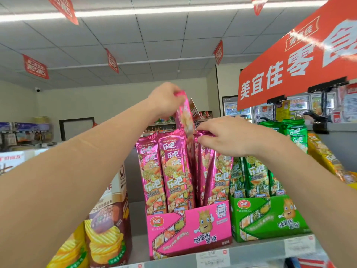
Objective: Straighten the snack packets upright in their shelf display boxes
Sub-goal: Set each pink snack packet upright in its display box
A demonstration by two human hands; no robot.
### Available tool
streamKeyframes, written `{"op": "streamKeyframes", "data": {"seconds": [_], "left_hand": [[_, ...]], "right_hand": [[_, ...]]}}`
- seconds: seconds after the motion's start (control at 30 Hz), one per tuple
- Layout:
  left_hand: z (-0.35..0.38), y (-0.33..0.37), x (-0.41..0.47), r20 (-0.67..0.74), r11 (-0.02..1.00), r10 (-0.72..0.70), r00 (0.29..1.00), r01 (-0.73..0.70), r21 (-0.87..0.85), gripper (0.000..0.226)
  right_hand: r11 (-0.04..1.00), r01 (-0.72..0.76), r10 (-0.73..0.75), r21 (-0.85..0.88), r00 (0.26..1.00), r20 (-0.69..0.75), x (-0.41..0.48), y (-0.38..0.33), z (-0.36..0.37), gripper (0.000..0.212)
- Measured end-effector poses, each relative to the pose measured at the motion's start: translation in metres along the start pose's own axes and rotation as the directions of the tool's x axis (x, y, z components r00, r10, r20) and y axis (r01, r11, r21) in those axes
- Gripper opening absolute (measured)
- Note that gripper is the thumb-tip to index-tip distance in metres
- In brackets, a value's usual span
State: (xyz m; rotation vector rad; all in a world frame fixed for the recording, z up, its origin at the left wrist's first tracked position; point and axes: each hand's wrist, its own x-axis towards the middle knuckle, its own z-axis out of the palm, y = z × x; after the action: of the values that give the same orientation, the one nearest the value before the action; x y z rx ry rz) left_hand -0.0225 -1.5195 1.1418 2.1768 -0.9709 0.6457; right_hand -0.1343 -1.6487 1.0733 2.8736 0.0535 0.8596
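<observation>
A pink display box (188,229) stands on the top shelf and holds several tall pink snack packets (164,171) upright. My left hand (166,101) pinches the top of one pink packet (186,117), lifted above the others and tilted. My right hand (226,134) pinches the top edges of the pink packets on the box's right side (214,171), which lean to the right. Beside it, a green display box (270,217) holds green packets (255,176).
Chip boxes (108,225) stand left of the pink box. Yellow packets (326,157) lie at the far right. A red hanging sign (297,60) juts out above right. Price tags (212,257) line the shelf's front edge.
</observation>
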Motion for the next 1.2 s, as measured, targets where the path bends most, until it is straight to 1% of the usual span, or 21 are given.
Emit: {"op": "streamKeyframes", "data": {"seconds": [0.03,0.07,0.13,0.2,0.27,0.33,0.4,0.47,0.53,0.6,0.63,0.7,0.77,0.8,0.83,0.87,0.93,1.0,1.07,1.13,1.2], "left_hand": [[-0.007,0.002,0.002,-0.152,1.0,0.025,0.988,-0.026,-0.005,0.027],[-0.016,0.003,0.003,-0.297,0.998,0.05,0.954,-0.055,-0.007,0.026],[-0.033,0.007,0.001,-0.521,0.992,0.076,0.85,-0.117,-0.046,0.025],[-0.047,0.005,-0.008,-0.664,0.972,0.049,0.746,-0.19,-0.141,0.021],[-0.052,0.004,-0.025,-0.728,0.909,-0.049,0.683,-0.272,-0.316,0.01],[-0.049,0.001,-0.046,-0.709,0.761,-0.182,0.682,-0.359,-0.541,0.003],[-0.04,-0.003,-0.068,-0.655,0.6,-0.274,0.705,-0.407,-0.689,0.002],[-0.03,-0.006,-0.089,-0.597,0.481,-0.319,0.736,-0.417,-0.771,0.004],[-0.021,-0.005,-0.108,-0.556,0.397,-0.343,0.757,-0.42,-0.816,0.006],[-0.012,-0.001,-0.126,-0.54,0.345,-0.346,0.767,-0.432,-0.833,0.005],[-0.007,0.002,-0.135,-0.542,0.334,-0.339,0.769,-0.44,-0.834,0.005],[0.002,0.007,-0.151,-0.542,0.337,-0.317,0.778,-0.441,-0.832,0.004],[0.012,0.009,-0.166,-0.527,0.343,-0.31,0.792,-0.424,-0.838,0.002],[0.017,0.009,-0.173,-0.515,0.348,-0.316,0.796,-0.408,-0.844,0.005],[0.023,0.009,-0.179,-0.501,0.357,-0.325,0.802,-0.386,-0.851,0.007],[0.028,0.008,-0.185,-0.485,0.367,-0.335,0.808,-0.363,-0.857,0.01],[0.038,0.007,-0.196,-0.451,0.362,-0.352,0.82,-0.325,-0.874,0.015],[0.046,0.006,-0.206,-0.41,0.311,-0.376,0.831,-0.304,-0.901,0.015],[0.052,0.007,-0.213,-0.355,0.238,-0.426,0.833,-0.275,-0.931,0.018],[0.057,0.009,-0.217,-0.284,0.176,-0.475,0.833,-0.226,-0.958,0.024],[0.061,0.013,-0.221,-0.201,0.135,-0.499,0.843,-0.154,-0.979,0.03]], "right_hand": [[1.0,0.005,-0.004,0.009,1.0,-0.019,0.0,0.0,0.001,0.029],[1.0,0.008,-0.007,0.018,0.999,-0.039,-0.001,-0.001,0.002,0.032],[0.999,0.011,-0.008,0.035,0.996,-0.088,-0.002,-0.002,0.005,0.034],[0.999,0.006,0.0,0.048,0.992,-0.129,-0.002,-0.004,0.007,0.035],[0.998,-0.002,0.011,0.061,0.987,-0.159,-0.002,-0.005,0.007,0.038],[0.996,-0.012,0.029,0.089,0.98,-0.198,-0.002,-0.006,0.006,0.039],[0.987,-0.012,0.062,0.162,0.948,-0.312,-0.005,-0.005,0.004,0.042],[0.954,0.02,0.136,0.3,0.862,-0.488,-0.01,-0.005,0.001,0.043],[0.874,0.096,0.235,0.475,0.774,-0.588,-0.02,-0.006,-0.002,0.042],[0.749,0.182,0.312,0.637,0.752,-0.581,-0.034,-0.008,-0.002,0.04],[0.661,0.225,0.35,0.715,0.751,-0.56,-0.042,-0.01,-0.002,0.039],[0.419,0.35,0.427,0.838,0.738,-0.522,-0.058,-0.014,-0.002,0.034],[0.175,0.471,0.503,0.865,0.713,-0.49,-0.075,-0.014,-0.001,0.031],[0.098,0.507,0.533,0.856,0.7,-0.476,-0.084,-0.013,0.0,0.031],[0.049,0.523,0.552,0.851,0.696,-0.46,-0.093,-0.012,0.002,0.032],[0.014,0.519,0.555,0.855,0.707,-0.438,-0.102,-0.011,0.005,0.033],[-0.019,0.466,0.525,0.885,0.758,-0.388,-0.119,-0.008,0.013,0.035],[-0.001,0.377,0.48,0.926,0.813,-0.33,-0.135,-0.007,0.023,0.026],[-0.011,0.317,0.472,0.948,0.838,-0.274,-0.152,-0.008,0.035,0.025],[-0.027,0.279,0.484,0.96,0.844,-0.232,-0.168,-0.01,0.046,0.032],[-0.039,0.243,0.483,0.969,0.854,-0.195,-0.184,-0.012,0.056,0.045]]}}
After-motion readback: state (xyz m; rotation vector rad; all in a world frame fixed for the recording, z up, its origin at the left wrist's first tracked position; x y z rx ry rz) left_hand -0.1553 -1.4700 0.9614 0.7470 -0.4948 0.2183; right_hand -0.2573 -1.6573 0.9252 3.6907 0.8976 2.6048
